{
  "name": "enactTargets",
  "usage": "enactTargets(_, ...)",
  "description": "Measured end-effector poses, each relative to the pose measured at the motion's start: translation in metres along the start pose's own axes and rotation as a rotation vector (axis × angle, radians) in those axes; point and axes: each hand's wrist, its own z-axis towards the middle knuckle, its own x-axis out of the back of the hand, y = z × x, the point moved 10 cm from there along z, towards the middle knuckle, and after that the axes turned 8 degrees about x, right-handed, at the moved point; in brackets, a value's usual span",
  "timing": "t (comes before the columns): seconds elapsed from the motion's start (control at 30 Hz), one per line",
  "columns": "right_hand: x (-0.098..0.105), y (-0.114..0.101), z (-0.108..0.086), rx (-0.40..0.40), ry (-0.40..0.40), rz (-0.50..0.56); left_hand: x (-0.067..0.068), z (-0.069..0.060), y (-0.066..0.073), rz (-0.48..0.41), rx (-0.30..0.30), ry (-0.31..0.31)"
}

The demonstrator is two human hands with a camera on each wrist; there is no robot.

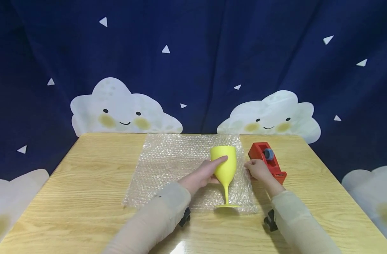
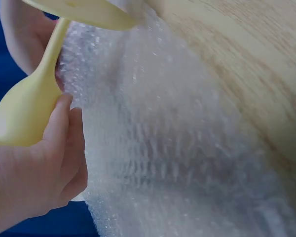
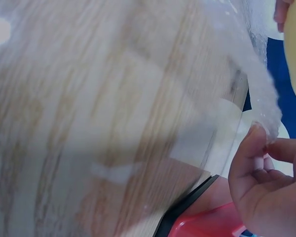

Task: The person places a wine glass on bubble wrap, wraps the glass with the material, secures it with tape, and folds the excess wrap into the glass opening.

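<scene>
A yellow plastic goblet stands upright in my left hand, which grips it round the bowl. In the left wrist view, the fingers of that hand wrap the goblet's bowl close to the stem. Beneath and behind it spreads a sheet of bubble wrap. My right hand pinches the right edge of this sheet between thumb and forefinger, and the right wrist view shows the lifted edge of the bubble wrap in that pinch.
Just right of my right hand sits a red tape dispenser with a blue-grey roll core. The wooden table extends on both sides of the bubble wrap. A dark blue curtain with cloud prints hangs behind the table's far edge.
</scene>
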Motion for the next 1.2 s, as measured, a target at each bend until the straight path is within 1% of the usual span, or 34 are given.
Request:
enactTargets(0.1,0.000,-0.002,0.001,-0.001,0.004,-0.010,0.002,0.006,-0.004,-0.001,0.007,0.007)
enactTargets(0.3,0.000,-0.004,0.001,-0.007,0.012,-0.026,0.014,0.016,-0.010,0.067,0.029,0.092)
enactTargets(0.4,0.000,-0.007,0.002,-0.003,0.008,-0.021,0.018,0.019,-0.014,0.075,0.046,0.116)
enactTargets(0.53,0.001,-0.010,0.003,0.000,0.001,-0.020,0.021,0.020,-0.015,0.083,0.054,0.131)
enactTargets(0.63,0.003,-0.013,0.004,0.006,-0.002,-0.021,0.023,0.020,-0.014,0.087,0.049,0.139)
enactTargets(0.77,0.003,-0.019,0.006,0.033,-0.002,-0.012,0.024,0.017,-0.013,0.087,0.046,0.162)
enactTargets(0.9,0.002,-0.025,0.006,0.045,0.001,0.023,0.026,0.014,-0.012,0.062,0.055,0.191)
enactTargets(1.03,-0.003,-0.032,0.002,0.032,-0.007,0.086,0.029,0.011,-0.011,0.058,0.058,0.240)
enactTargets(1.1,-0.006,-0.037,-0.001,0.032,-0.008,0.131,0.033,0.010,-0.010,0.073,0.051,0.278)
enactTargets(1.2,-0.010,-0.045,-0.004,0.045,-0.006,0.197,0.037,0.009,-0.007,0.084,0.016,0.310)
